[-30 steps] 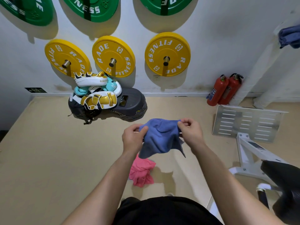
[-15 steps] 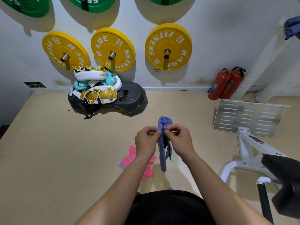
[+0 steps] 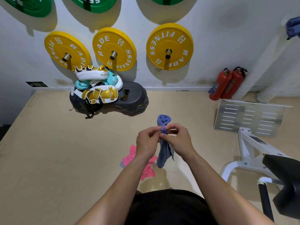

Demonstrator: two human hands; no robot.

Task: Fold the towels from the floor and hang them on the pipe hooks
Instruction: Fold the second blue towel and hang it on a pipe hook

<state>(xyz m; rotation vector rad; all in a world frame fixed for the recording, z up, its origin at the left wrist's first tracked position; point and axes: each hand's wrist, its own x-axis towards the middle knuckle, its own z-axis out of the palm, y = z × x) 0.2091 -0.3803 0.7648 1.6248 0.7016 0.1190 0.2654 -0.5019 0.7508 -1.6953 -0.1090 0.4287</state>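
Pinching a blue towel btwn both hands, a person stands over a tan floor & looks down. Left hand and right hand meet knuckle to knuckle at chest front. Thumb & curled fingertips of the right hand nip the gathered cloth near its top; the left fingers curl in & nip the same spot from the other side. Towel is bunched into a narrow strip: a rounded fold sticks up above the fingers, the rest hangs down btwn the wrists, clear of the floor.

Pink towel lies crumpled on the floor just below, partly hidden behind the left forearm.

Top right, another blue cloth hangs at the frame edge by the white pipe, which runs down along the wall; can't see what it hangs on.

Bkgd: three yellow weight plates on wall pegs, green plates above them. Pile of white/gold/teal boxing pads sits on a dark step block against the wall. Two red fire extinguishers stand at the foot of the pipe. Slotted metal plate & white machine frame at right, w/ a black seat pad near the lower right corner.
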